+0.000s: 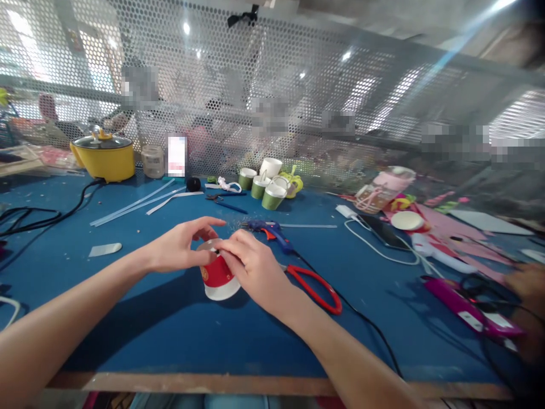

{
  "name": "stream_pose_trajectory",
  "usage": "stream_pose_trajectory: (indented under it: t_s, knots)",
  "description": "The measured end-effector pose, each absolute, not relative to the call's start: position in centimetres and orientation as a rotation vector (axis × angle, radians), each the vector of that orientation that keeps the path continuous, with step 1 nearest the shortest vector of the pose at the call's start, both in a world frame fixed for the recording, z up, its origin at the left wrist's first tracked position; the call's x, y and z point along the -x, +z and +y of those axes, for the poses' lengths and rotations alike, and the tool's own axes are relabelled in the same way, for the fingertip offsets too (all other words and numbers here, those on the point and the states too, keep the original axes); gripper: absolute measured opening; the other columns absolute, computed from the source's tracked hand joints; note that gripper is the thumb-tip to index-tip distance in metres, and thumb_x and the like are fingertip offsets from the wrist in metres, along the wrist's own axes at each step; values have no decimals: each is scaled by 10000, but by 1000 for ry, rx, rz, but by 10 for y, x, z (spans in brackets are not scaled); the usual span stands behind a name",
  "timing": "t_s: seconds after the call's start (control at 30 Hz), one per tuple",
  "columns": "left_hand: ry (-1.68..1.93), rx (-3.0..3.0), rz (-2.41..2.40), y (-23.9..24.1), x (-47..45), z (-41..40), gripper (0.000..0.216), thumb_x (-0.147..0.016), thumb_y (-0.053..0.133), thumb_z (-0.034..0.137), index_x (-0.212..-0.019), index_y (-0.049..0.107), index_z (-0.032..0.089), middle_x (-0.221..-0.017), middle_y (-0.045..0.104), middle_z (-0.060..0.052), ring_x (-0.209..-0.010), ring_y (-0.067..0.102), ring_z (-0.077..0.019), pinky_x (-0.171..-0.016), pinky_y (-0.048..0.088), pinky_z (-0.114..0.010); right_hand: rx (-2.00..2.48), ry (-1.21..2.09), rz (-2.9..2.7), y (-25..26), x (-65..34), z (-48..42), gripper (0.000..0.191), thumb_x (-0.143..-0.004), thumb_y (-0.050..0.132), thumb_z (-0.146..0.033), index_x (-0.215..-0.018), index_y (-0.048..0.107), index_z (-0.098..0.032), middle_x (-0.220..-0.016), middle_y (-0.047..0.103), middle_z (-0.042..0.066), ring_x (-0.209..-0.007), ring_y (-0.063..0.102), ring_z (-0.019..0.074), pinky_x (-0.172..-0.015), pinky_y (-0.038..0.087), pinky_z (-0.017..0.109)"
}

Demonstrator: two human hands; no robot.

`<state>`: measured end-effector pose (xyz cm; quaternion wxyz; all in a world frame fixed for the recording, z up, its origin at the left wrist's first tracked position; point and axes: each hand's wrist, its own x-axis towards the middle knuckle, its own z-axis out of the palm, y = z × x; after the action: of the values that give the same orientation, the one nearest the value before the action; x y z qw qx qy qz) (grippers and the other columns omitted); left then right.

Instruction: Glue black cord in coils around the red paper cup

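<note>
A small red and white paper cup point(220, 278) is at the middle of the blue table, with a gold mark on its side. My left hand point(179, 248) grips its rim from the left, the thumb against the near side and the fingers curled over the far side. From the right, my right hand point(258, 270) pinches the rim, its fingers pressed together near my left thumb. A tiny dark bit shows at those fingertips, too small to name. Just beyond the hands lies a blue glue gun point(272, 230). Red-handled scissors point(317, 289) lie beside my right wrist, their blades mostly hidden.
Green and white paper cups point(273, 196) stand at the back, near pliers point(227, 203) and clear glue sticks point(131, 203). A yellow pot point(106, 159) is back left. On the right are a phone point(383, 232), a purple power strip point(468, 309) and another person's hand point(525, 284).
</note>
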<state>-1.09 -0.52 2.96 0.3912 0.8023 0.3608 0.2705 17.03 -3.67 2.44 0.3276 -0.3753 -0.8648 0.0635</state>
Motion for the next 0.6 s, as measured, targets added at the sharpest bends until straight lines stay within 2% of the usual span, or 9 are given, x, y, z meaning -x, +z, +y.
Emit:
stream_pose_trajectory:
  t_s: [0.23, 0.6]
  knots:
    - [703, -2098, 935, 27, 8, -7, 590, -660, 601, 197, -1223, 427, 178, -1025, 582, -63, -948, 550, -201, -887, 428, -381, 963, 185, -2241, 23, -171, -36, 215, -869, 432, -127, -948, 628, -167, -822, 566, 58, -788, 567, 155, -718, 486, 293]
    - [671, -2071, 926, 25, 9, -5, 600, -673, 604, 223, -1240, 413, 178, -1096, 554, -78, -1011, 525, -216, -905, 416, -392, 971, 229, -2223, 24, -173, -35, 188, -857, 454, -123, -937, 623, -147, -834, 584, 65, -801, 581, 158, -729, 482, 293]
